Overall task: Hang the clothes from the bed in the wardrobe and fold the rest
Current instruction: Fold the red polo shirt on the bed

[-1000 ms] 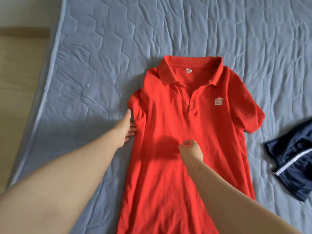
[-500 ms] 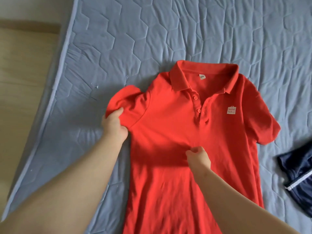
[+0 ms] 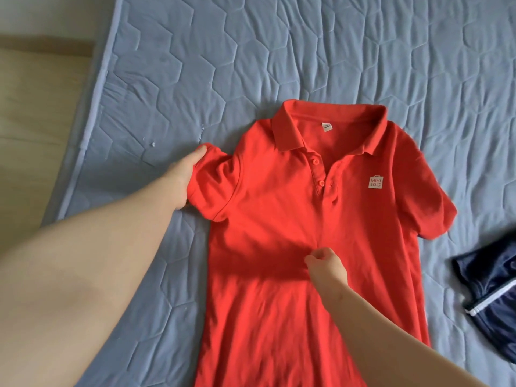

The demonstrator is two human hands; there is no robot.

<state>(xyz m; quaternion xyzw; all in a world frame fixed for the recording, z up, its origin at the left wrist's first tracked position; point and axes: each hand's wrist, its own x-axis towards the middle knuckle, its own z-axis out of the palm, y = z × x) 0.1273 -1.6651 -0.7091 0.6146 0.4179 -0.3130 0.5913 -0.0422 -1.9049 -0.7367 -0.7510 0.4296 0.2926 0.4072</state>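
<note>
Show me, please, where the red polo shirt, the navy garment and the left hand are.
red polo shirt [image 3: 268,208], head view, chest beside the buttons.
navy garment [image 3: 492,276], head view, dark fabric above the white stripe.
left hand [image 3: 181,174], head view, back of the hand.

One red polo shirt lies on one bed, under two hands: one left hand at its sleeve, one right hand at its middle. Two buttons and one white logo patch show beyond the right hand, one neck label farther up. One navy garment lies well to that hand's right.
</note>
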